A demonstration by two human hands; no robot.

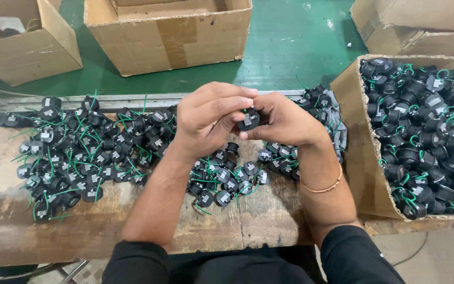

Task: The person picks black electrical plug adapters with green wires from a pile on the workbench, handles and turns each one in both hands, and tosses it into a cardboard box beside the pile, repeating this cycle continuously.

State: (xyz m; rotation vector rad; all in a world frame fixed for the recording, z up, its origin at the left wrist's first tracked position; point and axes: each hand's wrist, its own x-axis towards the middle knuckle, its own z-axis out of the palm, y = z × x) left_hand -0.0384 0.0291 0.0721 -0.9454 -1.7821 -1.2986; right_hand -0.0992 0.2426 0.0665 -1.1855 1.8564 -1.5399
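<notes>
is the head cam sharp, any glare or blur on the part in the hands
Head view: even light, soft shadows; the small black part between left hand and right hand is slightly soft; mild glare on the green floor; edges bow a little.

Worn wood table (269, 221) w/ heap of black round parts (74, 152), green wires, at 9 o'clock. Full cardboard box (353, 158) at 3. Big brown box (169, 37) at 12, green floor (290, 47).

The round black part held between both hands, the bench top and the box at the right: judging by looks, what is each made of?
Black part: probably matt moulded plastic. Bench top: worn, stained wood with visible grain. Box: brown corrugated cardboard with a torn edge.
</notes>
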